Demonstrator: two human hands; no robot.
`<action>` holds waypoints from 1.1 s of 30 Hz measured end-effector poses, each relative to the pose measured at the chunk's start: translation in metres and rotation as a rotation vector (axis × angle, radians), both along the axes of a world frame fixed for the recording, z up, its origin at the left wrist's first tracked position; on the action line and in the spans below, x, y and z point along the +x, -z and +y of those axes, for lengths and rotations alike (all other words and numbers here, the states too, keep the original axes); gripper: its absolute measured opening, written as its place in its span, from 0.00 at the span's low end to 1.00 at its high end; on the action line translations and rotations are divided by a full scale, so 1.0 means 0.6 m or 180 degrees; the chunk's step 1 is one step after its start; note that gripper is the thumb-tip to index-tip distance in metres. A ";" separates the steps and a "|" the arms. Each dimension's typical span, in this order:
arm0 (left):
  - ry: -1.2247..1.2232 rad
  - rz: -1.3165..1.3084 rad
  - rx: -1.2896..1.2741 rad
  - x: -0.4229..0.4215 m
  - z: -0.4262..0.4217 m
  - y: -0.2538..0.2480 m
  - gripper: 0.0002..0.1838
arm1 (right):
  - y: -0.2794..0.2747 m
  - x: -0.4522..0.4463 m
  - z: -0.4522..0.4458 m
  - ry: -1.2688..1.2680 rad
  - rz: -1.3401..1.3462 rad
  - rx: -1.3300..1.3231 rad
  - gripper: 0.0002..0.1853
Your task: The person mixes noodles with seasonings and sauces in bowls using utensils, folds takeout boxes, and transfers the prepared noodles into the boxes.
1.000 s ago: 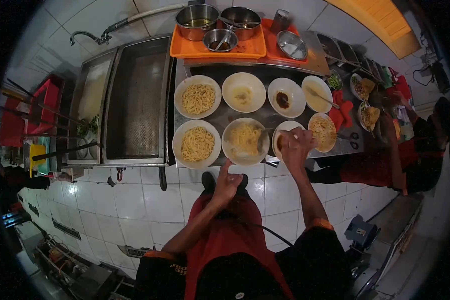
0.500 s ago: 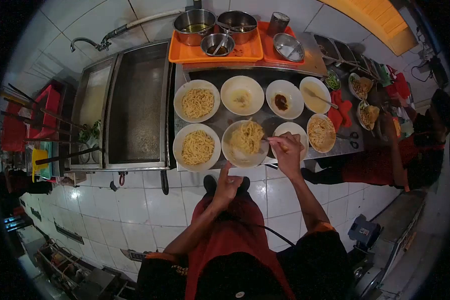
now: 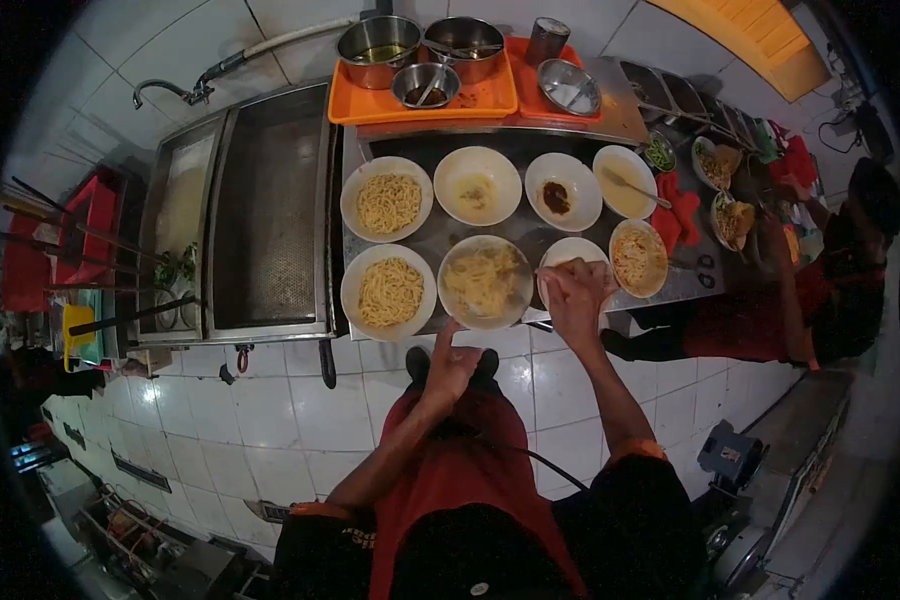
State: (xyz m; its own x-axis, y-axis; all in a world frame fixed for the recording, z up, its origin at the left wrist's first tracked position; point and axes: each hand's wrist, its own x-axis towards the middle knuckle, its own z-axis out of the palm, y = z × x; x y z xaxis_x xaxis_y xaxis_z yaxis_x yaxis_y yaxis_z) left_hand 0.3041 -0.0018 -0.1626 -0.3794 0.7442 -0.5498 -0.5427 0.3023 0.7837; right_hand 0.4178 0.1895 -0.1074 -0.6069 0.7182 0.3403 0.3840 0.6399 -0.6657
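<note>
My left hand (image 3: 448, 368) has a finger stretched up to the near rim of a white bowl of noodles (image 3: 485, 283), and its thumb stands apart from the bowl. The noodles inside look smeared by motion. Just right of that bowl, my right hand (image 3: 577, 300) is closed on a thin utensil, its tip too blurred to make out. Behind my right hand sits a partly hidden white bowl (image 3: 577, 250). Left of the noodle bowl is another bowl of plain noodles (image 3: 388, 292), with a further noodle bowl (image 3: 387, 200) behind it.
Behind are a bowl with pale liquid (image 3: 477, 187), a bowl with dark sauce (image 3: 565, 192) and a bowl with a spoon (image 3: 625, 183). Metal pots stand on an orange tray (image 3: 345, 105). A steel basin (image 3: 270, 210) lies left; a co-worker (image 3: 810, 280) works at right.
The noodles, lifted in a clump before, now lie lower and spread in the bowl. My right hand remains beside it, slightly lower; the left stays at the rim. The view has shifted slightly.
</note>
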 end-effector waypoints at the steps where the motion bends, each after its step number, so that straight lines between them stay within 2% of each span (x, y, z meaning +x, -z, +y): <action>1: 0.0233 -0.0018 -0.0303 -0.004 0.001 -0.008 0.39 | 0.004 -0.002 0.002 0.0384 -0.0397 0.0930 0.08; 2: 0.0233 0.0003 -0.0279 -0.003 0.005 0.004 0.39 | 0.008 -0.009 0.010 0.0744 -0.0773 0.1889 0.10; 4: -0.0223 0.0255 0.0173 0.013 -0.004 0.037 0.37 | 0.063 -0.013 0.007 0.0654 -0.0654 0.1920 0.13; 6: -0.0196 0.0188 0.0062 0.016 -0.005 0.020 0.37 | 0.096 -0.025 -0.013 -0.0379 -0.0833 0.0580 0.11; 7: -0.0228 0.0108 -0.0040 0.014 0.000 0.015 0.37 | 0.091 -0.026 -0.010 -0.0252 -0.0625 0.0010 0.08; 8: -0.0246 0.0109 -0.0040 0.014 -0.001 0.022 0.37 | 0.083 -0.023 -0.003 -0.0269 -0.0624 0.0012 0.08; 10: -0.0344 0.0162 0.0437 0.016 -0.004 0.037 0.38 | 0.039 -0.014 0.012 -0.0064 -0.0095 -0.1072 0.07; 12: -0.0261 0.0158 0.0343 0.012 -0.004 0.032 0.38 | -0.013 -0.016 0.012 -0.0126 -0.0027 -0.0804 0.08; 14: -0.0173 0.0149 0.0225 0.019 -0.010 0.041 0.38 | -0.035 -0.017 0.013 -0.0016 -0.0888 0.1332 0.08; 16: -0.0446 0.0206 0.0458 0.020 -0.005 0.058 0.38 | -0.020 -0.022 0.015 0.0231 -0.0623 0.1502 0.10; 18: -0.0280 0.0109 0.0210 0.011 -0.004 0.024 0.38 | 0.035 -0.022 0.008 0.0010 -0.1332 0.1891 0.09; 20: -0.0093 0.0025 0.0010 0.004 0.002 0.010 0.39 | 0.069 -0.020 0.012 -0.0085 -0.1285 0.1625 0.08; 22: -0.0273 -0.0075 0.0070 0.007 -0.004 0.020 0.39 | 0.065 -0.015 0.025 0.0023 -0.0519 -0.0663 0.07; 23: -0.0266 -0.0072 0.0077 0.007 -0.006 0.025 0.39 | 0.061 -0.008 0.029 -0.0031 0.0040 -0.0865 0.06; 24: -0.0292 -0.0137 0.0110 0.008 -0.004 0.027 0.39 | 0.037 -0.011 0.029 -0.0017 0.0039 -0.0847 0.06; 27: -0.0305 -0.0185 0.0072 0.010 -0.004 0.005 0.39 | -0.005 -0.024 0.031 0.0035 -0.1153 0.2157 0.09; 30: -0.0294 -0.0029 0.0066 0.011 -0.003 0.005 0.40 | -0.048 -0.052 0.019 -0.0069 -0.1263 0.2565 0.12; 31: -0.0274 0.0111 0.0130 0.012 -0.001 0.009 0.40 | -0.033 -0.057 0.023 -0.0544 -0.1531 0.2399 0.13; 33: -0.0228 0.0079 0.0083 0.009 0.000 0.015 0.40 | -0.048 -0.052 0.009 -0.0355 -0.1454 0.2512 0.13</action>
State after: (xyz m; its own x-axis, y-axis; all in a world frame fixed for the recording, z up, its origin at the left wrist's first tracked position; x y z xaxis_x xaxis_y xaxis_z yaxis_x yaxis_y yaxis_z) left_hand 0.3093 -0.0020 -0.1713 -0.4455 0.7285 -0.5204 -0.5426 0.2426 0.8042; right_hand 0.3868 0.1947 -0.0785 -0.8549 0.3085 0.4172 0.4109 0.8934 0.1814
